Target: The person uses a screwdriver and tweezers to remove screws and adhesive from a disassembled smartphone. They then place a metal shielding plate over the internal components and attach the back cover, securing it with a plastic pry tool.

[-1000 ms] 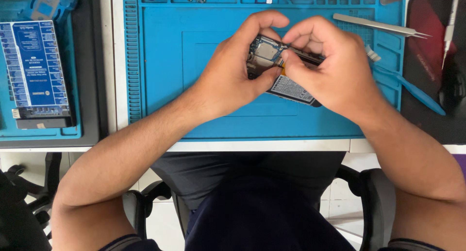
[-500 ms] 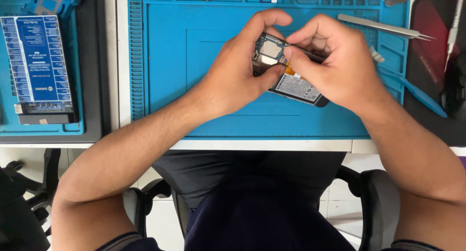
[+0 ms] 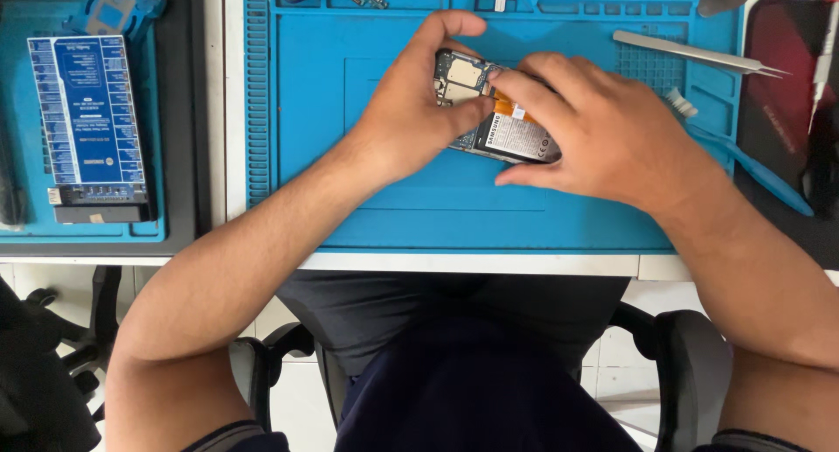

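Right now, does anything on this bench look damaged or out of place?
Only the phone stands out: its back is off, with circuit board and battery bare, held by the left hand and right hand over the blue mat. Tweezers and brush lie tidy.

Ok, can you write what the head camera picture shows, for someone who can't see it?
Two bare hands hold an opened phone with its back cover off over a blue work mat; the left hand grips its top end and the right hand presses a finger on its middle. Metal tweezers and a blue brush lie to the right.
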